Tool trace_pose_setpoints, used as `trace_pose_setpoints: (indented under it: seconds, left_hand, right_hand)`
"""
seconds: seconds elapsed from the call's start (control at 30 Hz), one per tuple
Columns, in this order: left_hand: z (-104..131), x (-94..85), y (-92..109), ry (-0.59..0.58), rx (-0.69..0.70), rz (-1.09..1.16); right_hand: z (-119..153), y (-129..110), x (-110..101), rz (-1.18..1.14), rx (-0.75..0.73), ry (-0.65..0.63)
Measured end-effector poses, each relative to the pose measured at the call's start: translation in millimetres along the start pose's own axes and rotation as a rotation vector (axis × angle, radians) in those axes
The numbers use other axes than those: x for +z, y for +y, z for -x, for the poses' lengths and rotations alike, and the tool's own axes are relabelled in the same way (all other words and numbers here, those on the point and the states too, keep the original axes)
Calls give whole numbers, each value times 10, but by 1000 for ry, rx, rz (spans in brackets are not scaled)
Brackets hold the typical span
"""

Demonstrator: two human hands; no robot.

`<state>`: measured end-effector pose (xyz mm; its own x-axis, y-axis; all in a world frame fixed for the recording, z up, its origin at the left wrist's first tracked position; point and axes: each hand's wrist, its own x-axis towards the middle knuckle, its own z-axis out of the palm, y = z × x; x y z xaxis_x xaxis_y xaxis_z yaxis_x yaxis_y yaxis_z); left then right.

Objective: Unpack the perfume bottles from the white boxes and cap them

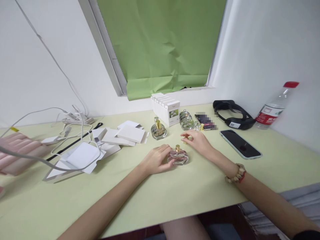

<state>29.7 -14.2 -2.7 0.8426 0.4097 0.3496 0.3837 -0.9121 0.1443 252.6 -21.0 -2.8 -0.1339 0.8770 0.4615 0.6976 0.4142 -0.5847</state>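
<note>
My left hand (158,158) is wrapped round the left side of a pinkish glass perfume bottle (178,157), which stands upright on the table with a gold sprayer neck and no cap on it. Behind it to the right, my right hand (198,141) is closed in a pinch on a small gold piece (185,140), partly hidden by the fingers. A second perfume bottle (159,131), greenish with its cap on, stands farther back. Just beyond my right hand lie clear caps with gold collars (198,126), close to several more glass bottles (187,120).
White boxes (166,108) stand in a row at the back. Flattened white cartons (130,133) and cables (75,125) cover the left. To the right are a phone (240,144), a black headset (232,115) and a plastic bottle (271,110); a pink object (22,151) sits far left.
</note>
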Motion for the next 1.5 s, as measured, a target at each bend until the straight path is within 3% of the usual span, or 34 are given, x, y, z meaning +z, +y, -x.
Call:
trace_pose_setpoints:
  seconds: [0.27,0.6,0.83,0.97,1.17,1.33,1.5]
  left_hand:
    - [-7,-18,12,-27,-5,9]
    - [1,-9,2,-20,-2,8]
    - [-12,-23,5,-21,-7,5]
    - [-8,-20,8,-20,-7,5]
    - [1,-2,3,-5,-1,0]
    - [-5,-1,-7,-1,4,3]
    - [1,0,-9,-9,-3,-2]
  right_hand:
    - [43,-27,-1,304,44,-71]
    - [8,111,98,-7,78,-103]
    - [25,103,106,-11,28,-40]
    - [5,-39,94,-324,54,32]
    - [18,-253,75,-921,139,-77]
    - [35,-294,55,-1112,224,-81]
    - [46,-301,4,-1144,196,-195]
